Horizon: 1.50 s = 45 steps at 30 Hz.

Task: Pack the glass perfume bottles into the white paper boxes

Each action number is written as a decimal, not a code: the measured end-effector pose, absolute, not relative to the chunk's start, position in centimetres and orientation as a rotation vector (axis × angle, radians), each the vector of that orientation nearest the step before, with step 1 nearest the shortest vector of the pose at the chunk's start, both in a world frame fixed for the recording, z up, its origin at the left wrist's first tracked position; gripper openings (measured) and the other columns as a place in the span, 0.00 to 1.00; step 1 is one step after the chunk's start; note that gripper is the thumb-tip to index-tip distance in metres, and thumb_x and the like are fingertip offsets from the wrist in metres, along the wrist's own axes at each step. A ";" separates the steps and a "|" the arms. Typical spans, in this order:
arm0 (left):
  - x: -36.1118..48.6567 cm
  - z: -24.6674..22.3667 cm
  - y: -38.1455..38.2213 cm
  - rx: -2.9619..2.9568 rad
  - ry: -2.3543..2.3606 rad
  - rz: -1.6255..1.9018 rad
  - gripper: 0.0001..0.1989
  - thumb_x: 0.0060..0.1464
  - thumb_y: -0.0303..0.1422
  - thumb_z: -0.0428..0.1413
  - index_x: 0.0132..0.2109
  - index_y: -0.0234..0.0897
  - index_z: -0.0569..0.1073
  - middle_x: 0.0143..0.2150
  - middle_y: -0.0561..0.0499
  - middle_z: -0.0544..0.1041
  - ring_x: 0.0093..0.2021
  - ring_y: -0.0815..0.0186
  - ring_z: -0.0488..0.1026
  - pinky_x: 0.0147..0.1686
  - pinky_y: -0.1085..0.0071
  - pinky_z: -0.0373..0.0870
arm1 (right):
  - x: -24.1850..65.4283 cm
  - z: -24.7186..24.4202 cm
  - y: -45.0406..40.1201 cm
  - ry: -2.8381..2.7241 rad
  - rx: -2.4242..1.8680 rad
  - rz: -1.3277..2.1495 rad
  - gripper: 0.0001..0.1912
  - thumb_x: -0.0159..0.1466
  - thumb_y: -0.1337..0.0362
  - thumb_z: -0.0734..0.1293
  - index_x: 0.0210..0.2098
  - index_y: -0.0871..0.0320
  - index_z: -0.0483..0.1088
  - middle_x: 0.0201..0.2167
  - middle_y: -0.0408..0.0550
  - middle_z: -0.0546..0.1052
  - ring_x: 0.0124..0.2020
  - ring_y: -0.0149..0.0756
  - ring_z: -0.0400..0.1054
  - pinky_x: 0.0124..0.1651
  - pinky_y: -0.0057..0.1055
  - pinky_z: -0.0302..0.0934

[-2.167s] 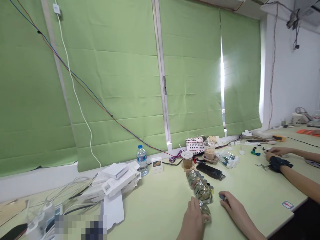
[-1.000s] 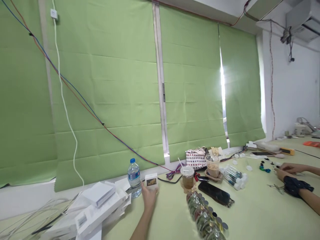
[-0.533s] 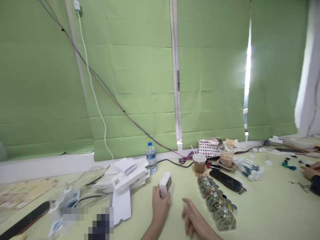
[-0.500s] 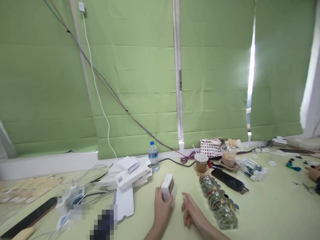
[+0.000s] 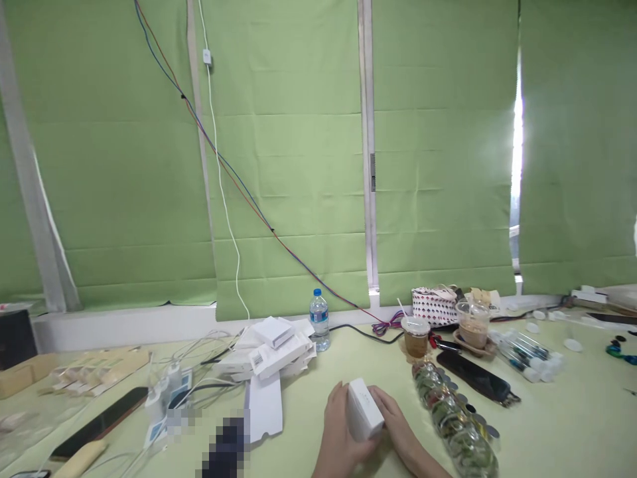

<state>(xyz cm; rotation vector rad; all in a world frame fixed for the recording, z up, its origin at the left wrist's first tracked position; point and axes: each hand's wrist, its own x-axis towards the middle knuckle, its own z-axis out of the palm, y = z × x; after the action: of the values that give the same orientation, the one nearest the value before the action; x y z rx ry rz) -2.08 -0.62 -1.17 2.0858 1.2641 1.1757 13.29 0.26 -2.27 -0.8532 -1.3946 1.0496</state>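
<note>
A small white box is held above the near middle of the table, tilted, with one plain white face up. My left hand is closed around its left side. From the right, my right hand grips its other side; some of the fingers are hidden behind the box. To the right of my right hand lies a row of clear round packets with greenery showing inside. Left of my left hand is a flat white card piece, below a heap of white boxes and papers.
Behind the hands stands a water bottle. Further right are an iced drink cup, another cup, a black phone and several clear tubes. Chargers and cables and a long dark phone lie at left.
My right hand, free of the box before, has come onto its right side. The box has turned so a plain white face shows. The view has shifted left.
</note>
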 end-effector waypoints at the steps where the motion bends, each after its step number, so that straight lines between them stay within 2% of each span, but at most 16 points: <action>1: -2.3 -0.9 -0.6 2.140 1.289 1.176 0.33 0.39 0.35 0.63 0.55 0.37 0.66 0.56 0.40 0.68 0.62 0.46 0.56 0.61 0.50 0.53 | 13.4 -2.0 0.1 -1.423 -0.851 1.046 0.27 0.62 0.42 0.58 0.42 0.57 0.73 0.34 0.49 0.76 0.37 0.44 0.70 0.36 0.36 0.66; 4: -3.2 -0.7 -0.1 2.322 1.392 1.155 0.29 0.41 0.28 0.57 0.54 0.40 0.67 0.55 0.42 0.69 0.63 0.47 0.57 0.60 0.49 0.55 | 13.6 -2.0 -0.5 -1.561 -0.851 0.983 0.29 0.60 0.43 0.61 0.53 0.56 0.67 0.40 0.51 0.74 0.37 0.43 0.69 0.24 0.29 0.65; 7: -4.0 -1.4 0.8 2.537 1.459 1.100 0.28 0.44 0.25 0.54 0.55 0.40 0.67 0.56 0.43 0.70 0.60 0.48 0.61 0.57 0.50 0.60 | 13.1 -2.9 -0.9 -1.663 -0.902 0.865 0.29 0.61 0.50 0.63 0.58 0.55 0.61 0.44 0.52 0.72 0.36 0.40 0.68 0.25 0.27 0.65; 11: -4.0 -2.0 1.3 2.747 1.450 1.060 0.28 0.46 0.22 0.52 0.56 0.41 0.66 0.55 0.43 0.71 0.58 0.48 0.63 0.55 0.48 0.60 | 12.6 -3.9 -0.8 -1.643 -0.971 0.875 0.29 0.64 0.50 0.58 0.62 0.54 0.56 0.39 0.49 0.74 0.23 0.32 0.65 0.25 0.29 0.64; 13: -3.9 -1.7 1.1 2.727 1.435 1.094 0.29 0.45 0.21 0.51 0.56 0.41 0.65 0.54 0.42 0.70 0.57 0.49 0.64 0.54 0.49 0.61 | 12.6 -3.9 -0.5 -1.587 -0.970 0.905 0.30 0.65 0.47 0.56 0.61 0.55 0.58 0.32 0.46 0.73 0.20 0.31 0.62 0.24 0.30 0.63; 15: -4.0 -1.2 0.7 2.666 1.360 1.133 0.31 0.43 0.20 0.52 0.56 0.41 0.63 0.54 0.42 0.69 0.57 0.51 0.64 0.54 0.52 0.62 | 12.7 -3.6 -0.1 -1.496 -0.942 0.959 0.32 0.64 0.43 0.55 0.59 0.57 0.61 0.27 0.44 0.71 0.20 0.32 0.63 0.24 0.30 0.62; 19: -4.8 -0.7 0.3 2.593 1.137 1.126 0.34 0.44 0.20 0.55 0.59 0.46 0.60 0.58 0.44 0.64 0.58 0.55 0.64 0.54 0.58 0.65 | 12.8 -3.6 0.5 -1.319 -0.913 1.153 0.34 0.61 0.38 0.56 0.57 0.55 0.55 0.25 0.40 0.69 0.18 0.32 0.64 0.19 0.27 0.58; 21: -5.0 -0.9 0.2 2.599 1.080 1.089 0.35 0.44 0.19 0.56 0.58 0.50 0.61 0.60 0.45 0.61 0.58 0.55 0.63 0.53 0.59 0.66 | 12.8 -3.9 0.6 -1.302 -0.952 1.080 0.29 0.62 0.40 0.57 0.52 0.53 0.57 0.26 0.38 0.67 0.17 0.30 0.62 0.19 0.27 0.57; 24: -4.8 -1.1 0.3 2.609 1.067 1.038 0.35 0.44 0.18 0.56 0.57 0.53 0.64 0.61 0.46 0.61 0.60 0.54 0.62 0.55 0.59 0.65 | 12.9 -3.8 0.3 -1.340 -1.009 0.747 0.17 0.64 0.47 0.59 0.39 0.54 0.63 0.28 0.40 0.66 0.26 0.33 0.64 0.29 0.29 0.60; 27: -4.4 -1.0 0.2 2.489 1.160 1.079 0.36 0.45 0.20 0.55 0.60 0.52 0.61 0.59 0.46 0.62 0.57 0.54 0.64 0.53 0.58 0.67 | 13.1 -2.8 -0.3 -1.465 -0.978 0.543 0.13 0.66 0.54 0.59 0.34 0.55 0.66 0.29 0.43 0.67 0.30 0.35 0.63 0.34 0.30 0.59; 32: -4.1 -1.0 0.6 2.403 1.238 1.225 0.43 0.43 0.20 0.52 0.66 0.48 0.51 0.52 0.45 0.64 0.52 0.55 0.65 0.49 0.58 0.68 | 13.2 -1.6 -1.1 -1.588 -0.822 0.544 0.15 0.69 0.57 0.55 0.38 0.55 0.69 0.36 0.47 0.68 0.38 0.37 0.65 0.40 0.31 0.60; 35: -4.2 -1.4 1.1 2.459 1.313 1.296 0.41 0.42 0.20 0.50 0.64 0.46 0.54 0.51 0.45 0.64 0.52 0.54 0.64 0.51 0.54 0.65 | 13.0 -1.8 -1.3 -1.639 -0.791 0.539 0.14 0.69 0.58 0.55 0.36 0.54 0.69 0.35 0.47 0.68 0.37 0.37 0.65 0.40 0.30 0.60; 40: -4.9 -1.8 1.7 2.507 1.374 1.305 0.38 0.44 0.22 0.50 0.63 0.44 0.55 0.53 0.43 0.64 0.54 0.53 0.63 0.51 0.52 0.64 | 12.5 -2.3 -1.7 -1.807 -0.730 0.476 0.13 0.69 0.63 0.53 0.35 0.55 0.67 0.32 0.46 0.71 0.36 0.36 0.66 0.41 0.30 0.59; 43: -5.0 -2.4 1.8 2.612 1.380 1.280 0.38 0.43 0.20 0.48 0.63 0.45 0.57 0.55 0.44 0.64 0.56 0.53 0.62 0.53 0.52 0.63 | 12.2 -2.9 -1.3 -1.791 -0.854 0.530 0.11 0.67 0.67 0.55 0.41 0.55 0.68 0.28 0.43 0.71 0.30 0.34 0.66 0.36 0.27 0.60; 45: -4.8 -2.9 1.9 2.719 1.413 1.270 0.39 0.41 0.18 0.47 0.62 0.46 0.59 0.55 0.44 0.66 0.57 0.53 0.62 0.54 0.52 0.61 | 12.1 -3.5 -0.7 -1.770 -0.962 0.524 0.15 0.63 0.73 0.56 0.45 0.56 0.67 0.28 0.43 0.73 0.28 0.34 0.67 0.34 0.27 0.60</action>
<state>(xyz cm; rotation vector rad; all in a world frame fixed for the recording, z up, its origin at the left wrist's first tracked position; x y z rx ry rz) -4.78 1.95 -2.87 2.7189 1.4128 1.2696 12.12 -0.67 -3.54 -0.9615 -1.7703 0.5241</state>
